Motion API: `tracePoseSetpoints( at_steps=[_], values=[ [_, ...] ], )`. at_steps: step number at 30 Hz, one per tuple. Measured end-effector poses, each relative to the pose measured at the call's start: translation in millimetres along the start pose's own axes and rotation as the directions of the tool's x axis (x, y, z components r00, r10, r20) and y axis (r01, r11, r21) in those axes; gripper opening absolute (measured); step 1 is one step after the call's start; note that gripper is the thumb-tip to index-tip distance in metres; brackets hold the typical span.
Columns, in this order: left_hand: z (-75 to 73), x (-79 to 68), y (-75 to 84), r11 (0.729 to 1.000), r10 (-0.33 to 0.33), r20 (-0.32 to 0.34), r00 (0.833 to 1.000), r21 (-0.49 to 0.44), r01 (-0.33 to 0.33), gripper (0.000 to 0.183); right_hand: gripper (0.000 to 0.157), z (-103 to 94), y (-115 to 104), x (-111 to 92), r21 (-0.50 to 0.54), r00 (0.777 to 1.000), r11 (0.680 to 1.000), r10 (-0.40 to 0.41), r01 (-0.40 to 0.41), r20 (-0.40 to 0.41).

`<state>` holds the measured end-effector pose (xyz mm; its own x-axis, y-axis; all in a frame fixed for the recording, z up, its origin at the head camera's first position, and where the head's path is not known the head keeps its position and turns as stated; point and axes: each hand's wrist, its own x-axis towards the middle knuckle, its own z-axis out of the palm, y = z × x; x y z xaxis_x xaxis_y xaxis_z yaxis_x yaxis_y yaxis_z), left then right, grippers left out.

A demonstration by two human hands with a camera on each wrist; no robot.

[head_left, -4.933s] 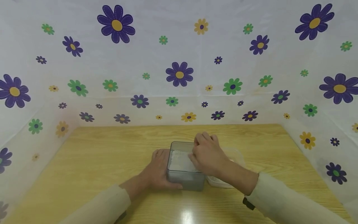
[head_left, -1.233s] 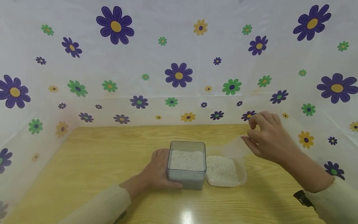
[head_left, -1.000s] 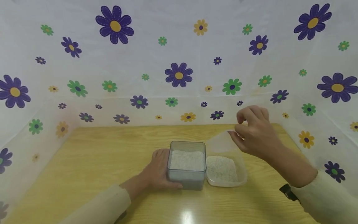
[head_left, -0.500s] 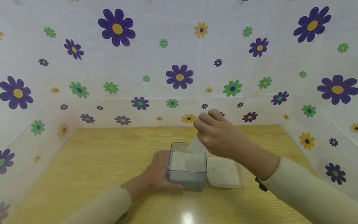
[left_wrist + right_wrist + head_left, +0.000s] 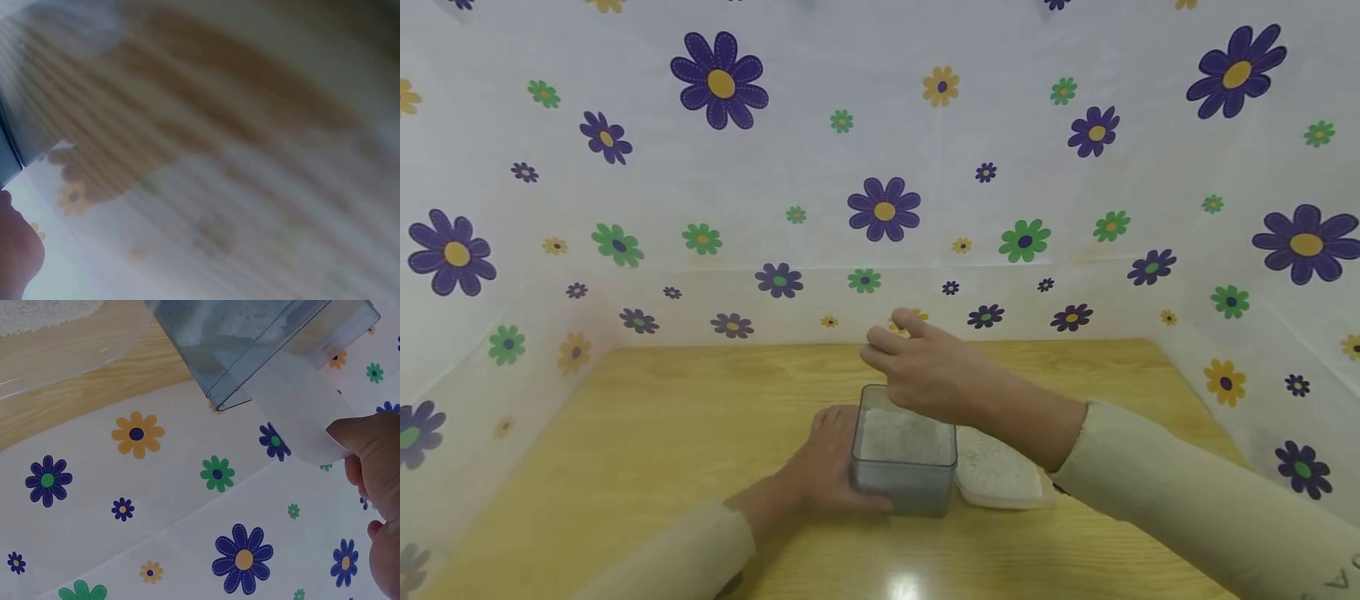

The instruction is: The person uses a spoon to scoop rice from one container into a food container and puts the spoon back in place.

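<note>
In the head view my left hand [image 5: 829,462] holds the left side of a clear grey square box [image 5: 904,490], its thumb along the front. White grains [image 5: 898,435] lie inside the box. Over its back right part is my right hand [image 5: 934,373], hiding that corner. In the right wrist view, the thumb and fingers of the right hand [image 5: 381,465] pinch a thin, translucent white scraper [image 5: 299,415] with rounded corners, which reaches into the tilted-looking box [image 5: 228,347]. Only a bit of the box [image 5: 7,156] shows in the left wrist view.
Right of the box stands a low clear tub [image 5: 1007,503] of white grains, partly covered by the right forearm. Both stand on a wood-grain table [image 5: 700,417]. A flowered white cloth [image 5: 805,167] rises behind and at both sides.
My right hand swung from beside the tub leftward over the box, taking the scraper into it. The left hand stays on the box. The view has shifted slightly.
</note>
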<state>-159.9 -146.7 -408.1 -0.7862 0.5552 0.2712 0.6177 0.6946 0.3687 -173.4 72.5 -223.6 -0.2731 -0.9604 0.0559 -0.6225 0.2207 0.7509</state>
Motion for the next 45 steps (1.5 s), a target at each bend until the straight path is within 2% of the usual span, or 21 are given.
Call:
tracePoseSetpoints(
  at_steps=[4, 7, 14, 22, 25, 27, 31, 36, 38, 40, 45],
  values=[
    [0.6, 0.9, -1.3, 1.000, 0.013, -0.005, 1.000, 0.015, -0.013, 0.120, 0.002, 2.3, -12.4, 2.0, -0.011, 0.990, 0.998, -0.060, 0.062, 0.131],
    [1.7, 1.1, -2.7, 0.999, 0.014, -0.009, 1.000, 0.030, -0.014, 0.121, 0.005, 7.3, -20.5, 2.0, 0.009, 0.982, 0.997, -0.080, 0.079, 0.173],
    [2.4, 0.4, -2.7, 0.999, -0.017, 0.027, 0.999, 0.037, 0.016, 0.120, 0.014, 16.1, -18.2, -1.8, 0.117, 0.985, 0.993, 0.003, -0.023, 0.171],
    [0.4, 2.0, 2.2, 0.999, -0.031, 0.035, 0.999, 0.035, 0.030, 0.119, 0.010, 1.8, -14.5, -7.2, 0.216, 0.975, 0.975, 0.003, -0.052, 0.224],
    [-1.6, 2.3, 4.5, 0.999, -0.040, 0.042, 0.998, 0.024, 0.039, 0.119, 0.014, -0.6, -14.7, -9.9, 0.256, 0.971, 0.961, 0.037, -0.099, 0.236],
    [-2.9, 2.4, 5.8, 0.999, -0.045, 0.044, 0.998, 0.017, 0.045, 0.119, 0.016, -0.1, -15.4, -12.3, 0.298, 0.964, 0.942, 0.082, -0.158, 0.252],
    [-3.5, 2.1, 6.7, 0.999, -0.039, 0.037, 0.999, -0.001, 0.039, 0.119, 0.026, 3.7, -19.3, -18.4, 0.393, 0.936, 0.864, 0.213, -0.314, 0.281],
    [-1.7, 0.6, 4.7, 0.999, -0.013, 0.035, 0.999, -0.042, 0.014, 0.115, 0.029, 13.4, -27.7, -26.6, 0.540, 0.878, 0.693, 0.355, -0.478, 0.321],
    [-1.3, 0.5, 4.1, 0.998, -0.010, 0.040, 0.999, -0.057, 0.013, 0.114, 0.027, 18.0, -30.8, -29.6, 0.587, 0.857, 0.624, 0.388, -0.516, 0.340],
    [-1.6, 1.0, 4.1, 0.998, -0.009, 0.037, 0.999, -0.067, 0.012, 0.114, 0.028, 23.1, -33.4, -31.9, 0.621, 0.840, 0.569, 0.412, -0.539, 0.352],
    [-2.2, 0.7, 5.3, 0.997, -0.015, 0.032, 0.999, -0.073, 0.018, 0.115, 0.034, 32.1, -38.9, -35.2, 0.663, 0.813, 0.485, 0.448, -0.571, 0.373]
  ],
)
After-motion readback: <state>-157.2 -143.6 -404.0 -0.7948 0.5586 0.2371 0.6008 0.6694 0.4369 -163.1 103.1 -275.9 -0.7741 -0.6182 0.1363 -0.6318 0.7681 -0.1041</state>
